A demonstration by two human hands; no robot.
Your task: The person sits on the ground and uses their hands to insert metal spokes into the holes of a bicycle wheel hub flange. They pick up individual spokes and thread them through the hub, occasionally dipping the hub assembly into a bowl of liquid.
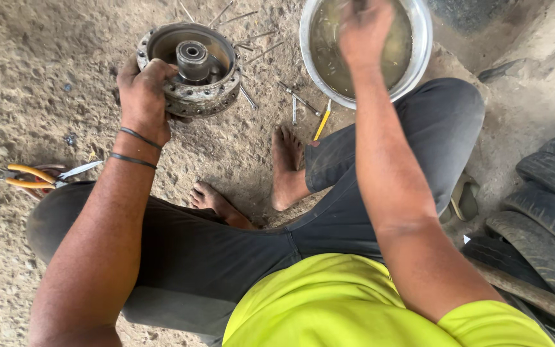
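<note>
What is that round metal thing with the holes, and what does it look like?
It is a grimy grey metal wheel hub, shaped like a shallow drum. Small holes ring its rim, and a thick axle stub stands in the hollow middle. It sits open side up on the dirt ground. The left hand grips its near edge.

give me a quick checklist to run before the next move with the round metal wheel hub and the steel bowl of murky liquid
1. Left hand grips the rusty round metal wheel hub by its rim: ok.
2. Hub off the dirt floor or resting on it: cannot tell.
3. Right hand over the steel bowl of murky liquid: ok.
4. What the right hand holds: cannot tell, blurred.
5. Loose metal spokes beside the bare foot: not ok.
6. Orange-handled pliers beside the left knee: ok.
</note>
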